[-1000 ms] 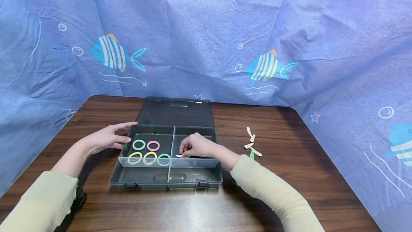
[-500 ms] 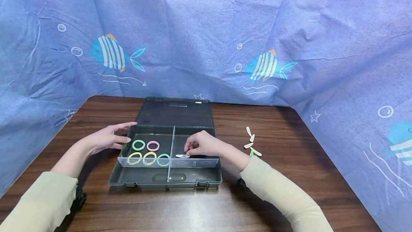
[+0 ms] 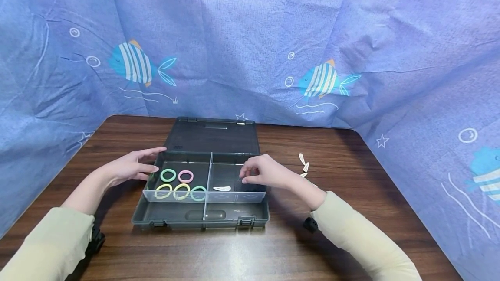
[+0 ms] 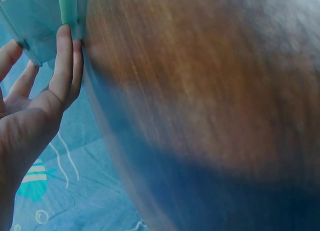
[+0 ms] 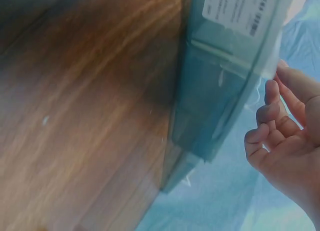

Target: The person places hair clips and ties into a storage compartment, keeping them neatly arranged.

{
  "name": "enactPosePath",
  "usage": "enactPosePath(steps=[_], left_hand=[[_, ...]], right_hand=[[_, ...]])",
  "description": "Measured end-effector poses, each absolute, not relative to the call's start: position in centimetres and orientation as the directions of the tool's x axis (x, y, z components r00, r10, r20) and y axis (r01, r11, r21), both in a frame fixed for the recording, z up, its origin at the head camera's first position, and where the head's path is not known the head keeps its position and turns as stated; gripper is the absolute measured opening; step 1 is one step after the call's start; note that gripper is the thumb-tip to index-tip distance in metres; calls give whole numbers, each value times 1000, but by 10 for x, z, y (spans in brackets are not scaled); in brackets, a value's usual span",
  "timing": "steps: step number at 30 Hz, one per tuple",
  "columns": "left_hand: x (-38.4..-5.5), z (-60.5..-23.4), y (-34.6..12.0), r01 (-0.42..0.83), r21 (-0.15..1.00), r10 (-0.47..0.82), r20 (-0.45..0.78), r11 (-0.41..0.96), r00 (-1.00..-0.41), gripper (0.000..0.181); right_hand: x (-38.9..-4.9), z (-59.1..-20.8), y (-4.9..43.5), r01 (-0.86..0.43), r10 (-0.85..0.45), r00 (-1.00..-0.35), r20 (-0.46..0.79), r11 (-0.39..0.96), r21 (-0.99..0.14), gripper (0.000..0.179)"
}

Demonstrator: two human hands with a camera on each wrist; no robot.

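A dark see-through compartment box [image 3: 175,221] lies on the table. My left hand [image 3: 126,168] is at its left side, fingers extended and fingertips at the rim; the left wrist view shows these fingers [image 4: 62,66] against the wall. My right hand [image 3: 269,171] hovers over the right compartment with loosely bent fingers and nothing between them. A white snap hair clip [image 3: 222,189] lies below and to its left, along the clear divider [image 3: 238,197]. The left compartment holds several ring-shaped hair ties: pink [image 3: 185,181], green [image 3: 168,181] and yellow [image 3: 182,185].
The lid [image 3: 215,137] lies folded back behind the box. Right of the box on the brown table [image 3: 351,194] are several white hair clips [image 3: 302,158], partly hidden by my right forearm. A blue fish-print cloth [image 3: 242,34] hangs behind the table.
My right hand has let go of the white hair clip, which now lies in the right compartment, and has lifted away to the right. My left hand has stayed put.
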State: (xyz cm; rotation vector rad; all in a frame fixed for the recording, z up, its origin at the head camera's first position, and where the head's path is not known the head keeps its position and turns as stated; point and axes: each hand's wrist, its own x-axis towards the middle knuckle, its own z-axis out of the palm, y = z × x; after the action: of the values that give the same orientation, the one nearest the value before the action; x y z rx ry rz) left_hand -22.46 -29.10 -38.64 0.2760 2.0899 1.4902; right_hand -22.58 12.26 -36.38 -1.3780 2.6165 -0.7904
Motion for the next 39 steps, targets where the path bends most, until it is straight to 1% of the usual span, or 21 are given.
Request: enactPosePath(steps=[5, 10, 21, 28, 33, 39], left_hand=[[-225, -387, -290, -149, 919, 467, -319, 365, -825, 73], [-224, -386, -290, -147, 913, 458, -323, 380, -828, 73], [-225, -386, -291, -149, 914, 468, -327, 378, -821, 75], [-226, -387, -291, -146, 916, 472, -324, 375, -820, 74], [-226, -388, -291, -142, 915, 468, -321, 378, -823, 73], [-227, -387, -291, -141, 911, 462, -324, 387, -826, 74]], right_hand=[[-224, -358, 142, -733, -757, -629, 178, 499, -463, 8], [-223, -355, 162, -725, -723, -654, 223, 515, -456, 9], [-224, -356, 202, -705, -668, -694, 269, 557, -439, 11], [-231, -366, 229, -716, -673, -690, 268, 579, -389, 15], [-236, -376, 245, -694, -657, -711, 250, 600, -399, 17], [-243, -386, 258, -693, -647, -716, 261, 617, -373, 19]])
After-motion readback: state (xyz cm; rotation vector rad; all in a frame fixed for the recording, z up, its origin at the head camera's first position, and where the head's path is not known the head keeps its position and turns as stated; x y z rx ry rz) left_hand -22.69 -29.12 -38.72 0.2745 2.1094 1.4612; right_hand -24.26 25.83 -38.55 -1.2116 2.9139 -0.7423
